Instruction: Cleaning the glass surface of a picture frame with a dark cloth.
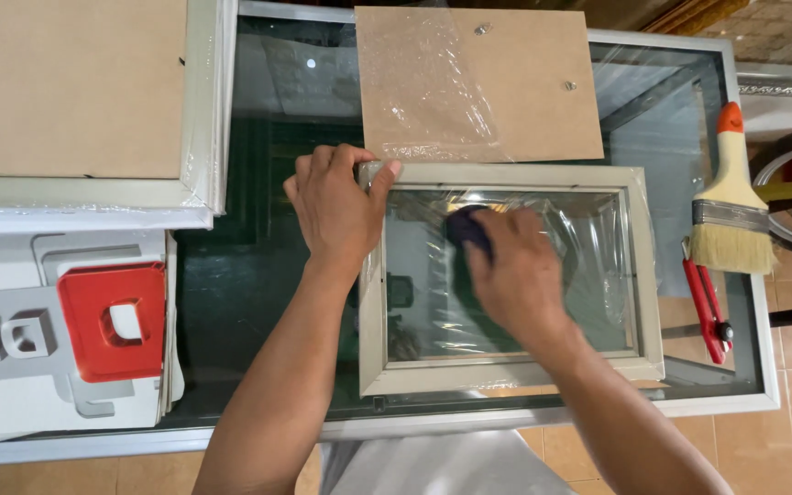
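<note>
Face-down near the front edge of a glass-topped surface, a grey picture frame with its glass pane in place lies partly under loose clear plastic film. It looks rigid but fragile and slick on the pane, so the moulded rim seems the safer hold. The left hand pins the frame's top-left corner, fingers curled over the rim; the right hand presses a dark cloth pad to the glass, fingers closed around it. Touching the frame's far edge lies a brown backing board. A paintbrush and a red utility knife rest just right; a larger wrapped frame and red-and-white foam packaging crowd the left.
</note>
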